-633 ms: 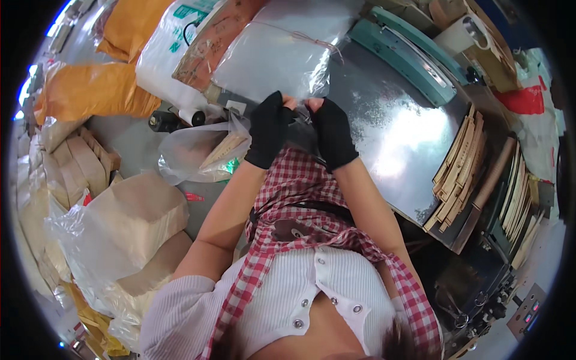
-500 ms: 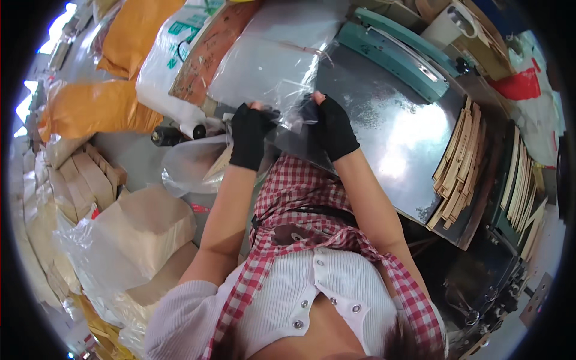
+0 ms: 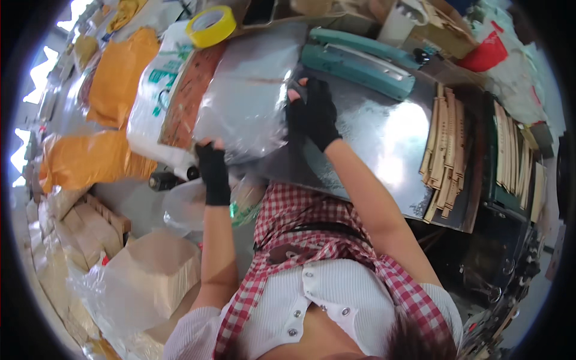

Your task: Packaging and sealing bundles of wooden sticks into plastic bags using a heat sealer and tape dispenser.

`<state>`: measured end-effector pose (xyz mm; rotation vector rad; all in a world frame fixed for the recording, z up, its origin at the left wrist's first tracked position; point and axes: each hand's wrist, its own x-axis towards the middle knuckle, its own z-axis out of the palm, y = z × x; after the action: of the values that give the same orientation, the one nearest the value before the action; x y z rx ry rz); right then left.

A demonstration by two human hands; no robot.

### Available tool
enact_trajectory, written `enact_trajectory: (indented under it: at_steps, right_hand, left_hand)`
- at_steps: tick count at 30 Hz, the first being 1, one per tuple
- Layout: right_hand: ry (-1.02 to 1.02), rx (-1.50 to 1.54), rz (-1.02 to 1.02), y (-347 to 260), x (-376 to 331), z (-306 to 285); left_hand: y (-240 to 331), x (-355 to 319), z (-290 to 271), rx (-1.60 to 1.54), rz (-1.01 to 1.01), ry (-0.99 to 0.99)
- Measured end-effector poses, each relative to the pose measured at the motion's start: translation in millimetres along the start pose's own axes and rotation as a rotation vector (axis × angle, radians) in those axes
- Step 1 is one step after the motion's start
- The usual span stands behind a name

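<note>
A stack of clear plastic bags (image 3: pixel 246 90) lies flat in front of me, with a thin brownish band or string across it. My left hand (image 3: pixel 213 172), in a black fingerless glove, is closed at the stack's near left corner, its fingertips pinching the plastic. My right hand (image 3: pixel 315 114), gloved the same way, is by the stack's right edge. Its fingers are curled, thumb against the forefinger; what lies between them is too small to make out. Under that hand stretches a dark, shiny tabletop (image 3: pixel 372 141).
A teal metal device (image 3: pixel 360 63) stands at the back. Thin wooden strips (image 3: pixel 444 150) lie piled to the right, more (image 3: pixel 513 156) beyond. Yellow tape (image 3: pixel 210 27) sits at the back left, near orange packages (image 3: pixel 123 78). A black-handled tool (image 3: pixel 171 179) is beside my left hand.
My hands have moved apart: the left toward me and leftward, the right slightly left along the bags' edge. The plastic pinched between them now lies flatter. The view has shifted, showing the yellow tape.
</note>
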<state>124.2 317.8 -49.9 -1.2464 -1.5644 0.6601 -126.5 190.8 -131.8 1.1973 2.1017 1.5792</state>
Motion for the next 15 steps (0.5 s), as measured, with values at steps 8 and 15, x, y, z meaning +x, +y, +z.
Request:
enact_trajectory:
  at_steps: [8,15]
  right_hand:
    - [-0.151,-0.634,-0.044,64,-80,-125]
    - [0.099,-0.654,0.117,71,-85,-128]
  left_hand:
    - [181,-103,52,0.03,0.723,-0.553]
    - [170,-114,189,0.229,1.007,-0.74]
